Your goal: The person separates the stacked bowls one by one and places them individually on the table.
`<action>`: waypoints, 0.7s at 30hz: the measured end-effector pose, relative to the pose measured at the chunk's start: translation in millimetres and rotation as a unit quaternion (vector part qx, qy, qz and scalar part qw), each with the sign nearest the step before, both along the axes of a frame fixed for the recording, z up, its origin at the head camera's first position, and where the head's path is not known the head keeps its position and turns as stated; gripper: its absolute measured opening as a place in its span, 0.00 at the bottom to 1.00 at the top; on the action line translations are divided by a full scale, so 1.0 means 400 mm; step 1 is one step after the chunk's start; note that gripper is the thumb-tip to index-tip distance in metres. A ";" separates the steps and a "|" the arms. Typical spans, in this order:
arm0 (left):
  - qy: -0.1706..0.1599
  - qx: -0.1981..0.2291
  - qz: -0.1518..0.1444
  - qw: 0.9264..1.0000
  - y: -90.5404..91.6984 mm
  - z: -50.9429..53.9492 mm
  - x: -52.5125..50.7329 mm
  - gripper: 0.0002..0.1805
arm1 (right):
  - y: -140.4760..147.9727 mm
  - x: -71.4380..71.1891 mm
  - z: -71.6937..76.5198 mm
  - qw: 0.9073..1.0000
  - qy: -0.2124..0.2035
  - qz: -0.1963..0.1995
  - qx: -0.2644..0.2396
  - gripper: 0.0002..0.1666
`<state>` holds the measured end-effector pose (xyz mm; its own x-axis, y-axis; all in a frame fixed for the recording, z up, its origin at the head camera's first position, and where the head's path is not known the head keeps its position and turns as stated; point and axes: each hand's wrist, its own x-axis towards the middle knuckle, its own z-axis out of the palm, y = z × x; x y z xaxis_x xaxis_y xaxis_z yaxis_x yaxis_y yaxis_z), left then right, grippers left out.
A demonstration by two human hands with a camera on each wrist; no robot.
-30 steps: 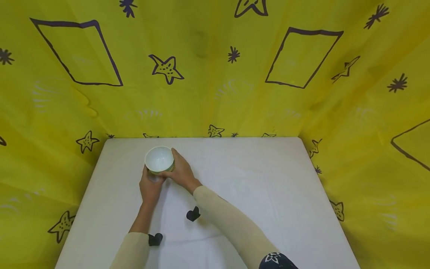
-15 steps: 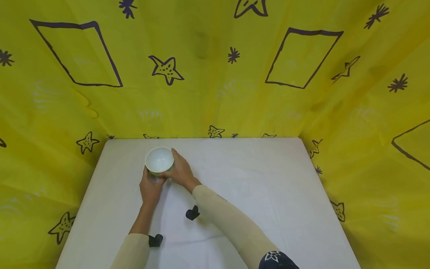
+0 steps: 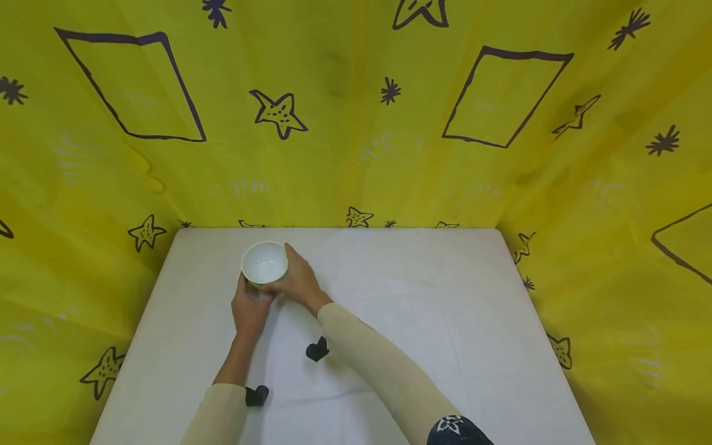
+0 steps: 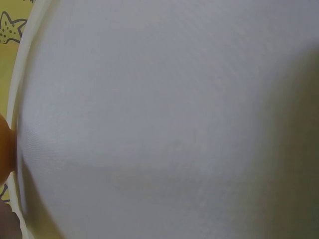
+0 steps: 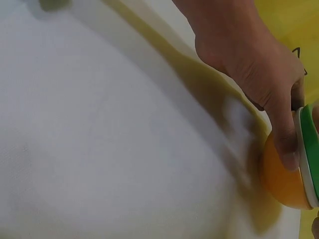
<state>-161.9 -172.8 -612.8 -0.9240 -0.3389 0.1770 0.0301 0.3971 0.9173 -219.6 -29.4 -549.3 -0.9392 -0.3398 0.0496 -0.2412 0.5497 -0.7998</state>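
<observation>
Over the table's far left part, both hands hold nested bowls, the top one a white-lined bowl [image 3: 264, 262]. My left hand [image 3: 251, 312] grips them from the lower left, my right hand [image 3: 300, 281] from the right. In the right wrist view an orange bowl [image 5: 280, 179] with a white rim sits against a green bowl [image 5: 311, 147]; the right thumb [image 5: 285, 134] presses on the orange side. At the left wrist view's edge a slice of the orange bowl [image 4: 5, 149] shows, with part of a hand [image 4: 9, 224] below it. Most fingers are hidden behind the bowls.
A white cloth covers the table [image 3: 434, 309]. Yellow curtains [image 3: 334, 154] with star and frame drawings close in its back and sides. Small black pieces [image 3: 257, 395] stick out by the forearms.
The hands and bowls keep nearly the same place. The head view has shifted very slightly, and less of the coloured outside of the bowls shows under the rim.
</observation>
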 end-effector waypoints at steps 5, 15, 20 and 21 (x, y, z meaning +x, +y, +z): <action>0.002 0.001 -0.002 1.000 -0.002 -0.003 0.002 0.52 | -0.004 0.001 0.003 1.000 0.002 -0.006 -0.008 0.70; -0.004 0.009 0.009 1.000 -0.002 -0.011 -0.003 0.50 | -0.006 -0.003 0.006 1.000 -0.002 -0.009 -0.015 0.66; -0.011 0.007 0.012 1.000 -0.002 -0.010 -0.004 0.50 | -0.008 -0.007 0.002 1.000 0.001 -0.007 -0.016 0.63; -0.014 0.006 0.014 1.000 -0.002 -0.009 -0.004 0.50 | -0.008 -0.007 0.001 1.000 0.001 -0.006 -0.016 0.62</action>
<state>-163.4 -173.7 -616.5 -0.9186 -0.3668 0.1474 -0.0060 0.3860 0.9225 -222.6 -32.7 -548.8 -0.9431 -0.3267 0.0619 -0.2362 0.5273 -0.8162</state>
